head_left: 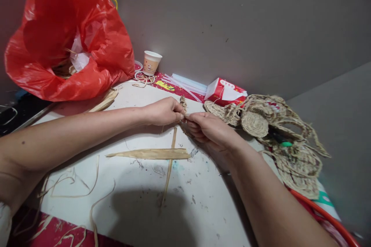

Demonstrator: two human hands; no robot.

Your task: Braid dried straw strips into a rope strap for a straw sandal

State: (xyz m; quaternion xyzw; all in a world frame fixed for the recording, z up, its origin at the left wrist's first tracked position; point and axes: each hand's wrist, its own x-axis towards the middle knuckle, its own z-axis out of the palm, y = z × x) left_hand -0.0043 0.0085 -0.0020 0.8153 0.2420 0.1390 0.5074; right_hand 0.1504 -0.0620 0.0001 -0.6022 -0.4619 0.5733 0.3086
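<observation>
My left hand (164,111) and my right hand (207,129) meet over the middle of a white table (139,197). Both pinch a thin braided straw cord (183,103) that rises between the fingertips. One long straw strip (171,162) trails from the hands toward me. It crosses a flat, wider dried leaf strip (150,154) lying on the table below my hands.
A red plastic bag (69,42) with straw inside sits at the back left. A paper cup (151,62), clear sticks (185,83) and a red-white tissue pack (224,92) line the grey wall. Coiled woven straw pieces (278,131) pile at the right. Loose straw strands (72,189) lie near left.
</observation>
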